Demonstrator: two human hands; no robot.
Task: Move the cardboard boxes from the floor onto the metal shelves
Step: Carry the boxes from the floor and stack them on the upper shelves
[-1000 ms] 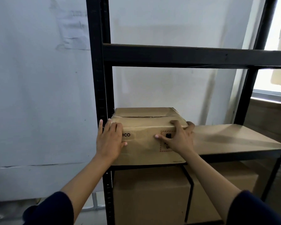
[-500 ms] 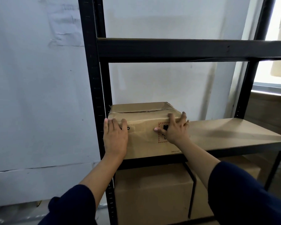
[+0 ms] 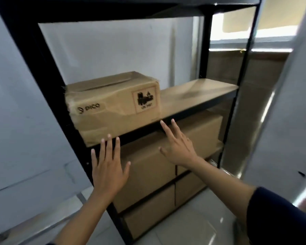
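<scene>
White wall behind, pale tiled floor (image 3: pixel 189 225) below; black metal shelves (image 3: pixel 198 110) fill the view, tilted by the head camera.

Small cardboard box (image 3: pixel 113 106) sits on the middle shelf board, hard against the left upright, long axis running along the shelf front. Front face dented and creased; dark logo at left, hazard label in a red-edged square at right; top flap seam sagging. Board to its right is bare.

Both hands are off the box, just in front of and below the shelf edge. Left hand (image 3: pixel 109 165) flat, fingers spread and straight, holding nothing. Right hand (image 3: pixel 178 147) likewise spread, fingertips near the shelf lip under the box's right corner, holding nothing. Box lies up and ahead of both; left hand sits nearer its centre line.

Larger cardboard boxes (image 3: pixel 148 167) fill the lower tiers.

Judgement: this box is placed; next move likely calls for turning away to the floor for another.
</scene>
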